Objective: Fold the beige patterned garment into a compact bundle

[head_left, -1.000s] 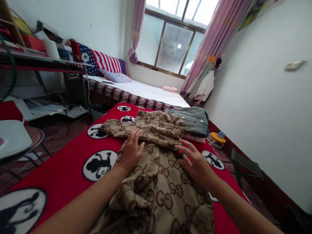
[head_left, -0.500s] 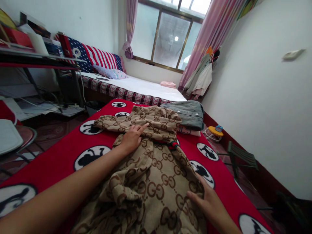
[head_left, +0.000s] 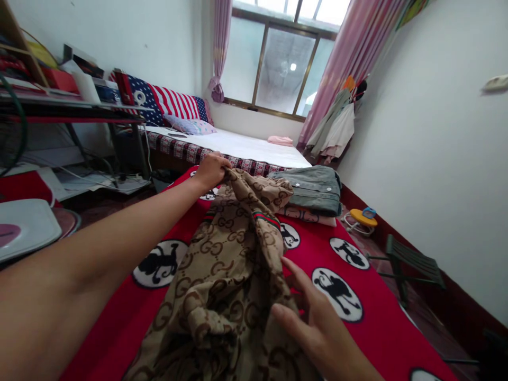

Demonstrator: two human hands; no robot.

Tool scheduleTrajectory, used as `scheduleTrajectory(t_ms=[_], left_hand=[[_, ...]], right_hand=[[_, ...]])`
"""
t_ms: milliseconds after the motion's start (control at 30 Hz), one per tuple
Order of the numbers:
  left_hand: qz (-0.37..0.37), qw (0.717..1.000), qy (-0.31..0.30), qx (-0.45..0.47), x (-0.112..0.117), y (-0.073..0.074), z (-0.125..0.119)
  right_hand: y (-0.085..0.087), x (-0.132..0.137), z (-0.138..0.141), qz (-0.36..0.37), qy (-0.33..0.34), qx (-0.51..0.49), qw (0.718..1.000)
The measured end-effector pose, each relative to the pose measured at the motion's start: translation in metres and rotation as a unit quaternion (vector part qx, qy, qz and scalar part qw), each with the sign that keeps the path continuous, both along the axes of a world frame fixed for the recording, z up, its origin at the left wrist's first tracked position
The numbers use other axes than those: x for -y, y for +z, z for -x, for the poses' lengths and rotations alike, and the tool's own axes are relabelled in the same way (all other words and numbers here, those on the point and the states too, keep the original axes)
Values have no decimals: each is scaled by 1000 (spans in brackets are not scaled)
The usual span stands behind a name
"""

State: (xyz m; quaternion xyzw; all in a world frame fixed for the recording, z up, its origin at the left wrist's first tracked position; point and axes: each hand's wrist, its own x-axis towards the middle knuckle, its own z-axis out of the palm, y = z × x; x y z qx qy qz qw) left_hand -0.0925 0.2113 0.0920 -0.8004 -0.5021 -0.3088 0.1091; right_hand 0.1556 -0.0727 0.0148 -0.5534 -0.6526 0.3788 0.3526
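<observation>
Beige monogram garment (head_left: 222, 275) lies bunched at the centre of the view, running from 6 o'clock up to 12 o'clock, and its far end is raised off the bedding. The fingers of the left hand (head_left: 210, 172) curl narrowly over that far edge, pinching the soft cloth between fingertips and thumb. The right hand (head_left: 317, 328) is at 5 o'clock, with its fingers (head_left: 296, 280) spread wide and open. Their tips sit at the garment's side, and the hand looks empty, though whether they press the cloth is hard to tell.

The step in hand looks like lifting and drawing out the garment by one edge, while the other hand stays loose beside it. From this lie, the next move calls for the right fingers to close on the slack side, because that side has no hold on it.

Outward from the fingers, the fabric looks thick and slightly fuzzy, printed with brown interlocking letters, and it rises in a soft central ridge. A green-and-red stripe trim (head_left: 265, 218) runs along one fold. Beneath it spreads a red blanket (head_left: 381, 323) with round monkey-silhouette patches. At 1 o'clock a folded grey denim jacket (head_left: 313, 188) sits on a pink cloth (head_left: 305, 216). Beyond lies a white-sheeted bed (head_left: 238, 145) at 12 o'clock, with a flag-patterned pillow (head_left: 166, 100) at 11 o'clock.
</observation>
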Motion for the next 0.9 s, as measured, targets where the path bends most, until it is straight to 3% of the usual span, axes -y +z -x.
scheduleTrajectory(t_ms=[67, 167, 267, 333, 400, 467, 500, 600, 700, 800, 900], left_hand=[[11, 999, 33, -11, -3, -5, 13], [39, 996, 63, -40, 3, -25, 22], [41, 996, 56, -58, 23, -49, 5], [25, 999, 2, -34, 43, -64, -21], [12, 993, -112, 28, 65, -82, -50], [22, 982, -180, 47, 82, -103, -74], [28, 980, -191, 46, 88, -114, -82], [49, 979, -194, 28, 95, -140, -93], [59, 978, -198, 28, 92, -151, -92], [67, 976, -204, 41, 90, -151, -89], [68, 976, -200, 57, 91, -149, -89]], right_hand=[[-13, -3, 19, 34, 84, 6, 996], [-30, -9, 36, 33, 192, 40, 980], [-31, -17, 39, 19, 228, 45, 972], [-26, -26, 34, 42, 234, 45, 970], [-19, -44, 24, 108, 226, 38, 967], [-11, -74, 10, 155, 180, 16, 971], [-6, -94, 1, 145, 138, 3, 980], [14, -164, -29, -16, -35, -22, 999], [37, -233, -52, -133, -134, 5, 982], [53, -284, -59, -161, -98, 94, 978], [63, -316, -57, -86, 3, 162, 983]])
